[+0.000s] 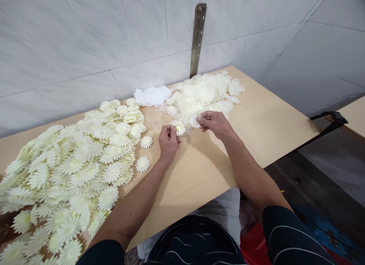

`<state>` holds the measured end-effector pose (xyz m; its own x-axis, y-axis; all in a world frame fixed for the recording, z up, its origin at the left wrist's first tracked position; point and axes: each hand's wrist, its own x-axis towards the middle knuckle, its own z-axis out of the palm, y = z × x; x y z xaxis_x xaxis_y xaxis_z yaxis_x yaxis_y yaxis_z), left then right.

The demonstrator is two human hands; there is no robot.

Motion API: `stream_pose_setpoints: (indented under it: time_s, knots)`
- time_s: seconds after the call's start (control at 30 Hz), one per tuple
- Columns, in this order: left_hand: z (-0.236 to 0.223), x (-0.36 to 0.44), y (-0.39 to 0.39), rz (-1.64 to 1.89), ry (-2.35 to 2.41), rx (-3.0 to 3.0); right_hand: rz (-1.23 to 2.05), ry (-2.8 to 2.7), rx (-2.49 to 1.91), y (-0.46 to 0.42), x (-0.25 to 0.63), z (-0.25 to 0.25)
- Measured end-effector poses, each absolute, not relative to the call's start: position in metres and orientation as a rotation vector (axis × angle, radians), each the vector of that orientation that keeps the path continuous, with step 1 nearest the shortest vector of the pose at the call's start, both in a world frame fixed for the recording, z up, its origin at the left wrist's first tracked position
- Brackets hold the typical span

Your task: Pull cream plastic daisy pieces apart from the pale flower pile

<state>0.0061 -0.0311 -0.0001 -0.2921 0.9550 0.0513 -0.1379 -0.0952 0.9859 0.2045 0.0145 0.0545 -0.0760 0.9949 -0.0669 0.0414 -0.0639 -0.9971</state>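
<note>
My left hand (168, 141) is closed in a pinch on a cream daisy-shaped flower piece (179, 128), held just above the wooden table (256, 124). My right hand (213, 122) is closed too, its fingertips pinching another flower piece (195, 121) at the near edge of the right-hand heap of cream petals (205, 94). The two hands are close together, about a hand's width apart.
A large spread of finished daisy flowers (71, 170) covers the table's left side, with two loose flowers (142, 164) beside it. A white cloth (152, 96) lies by the tiled wall, a metal bracket (197, 38) above it. A black strap (330, 120) hangs at the right.
</note>
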Motion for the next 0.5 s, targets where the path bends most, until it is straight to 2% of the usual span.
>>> stream_pose_setpoints:
  time_s: [0.1, 0.33, 0.5]
  knots:
    - [0.001, 0.006, -0.031, 1.554, 1.268, 0.992, 1.081, -1.250, -1.278, 0.018, 0.218, 0.065]
    - [0.002, 0.005, -0.027, 1.541, 1.274, 0.999, 0.282, -1.383, -1.582, 0.059, 0.268, 0.079]
    - [0.000, 0.008, -0.032, 1.553, 1.300, 1.101, 0.228, -1.616, -1.727, 0.072, 0.285, 0.079]
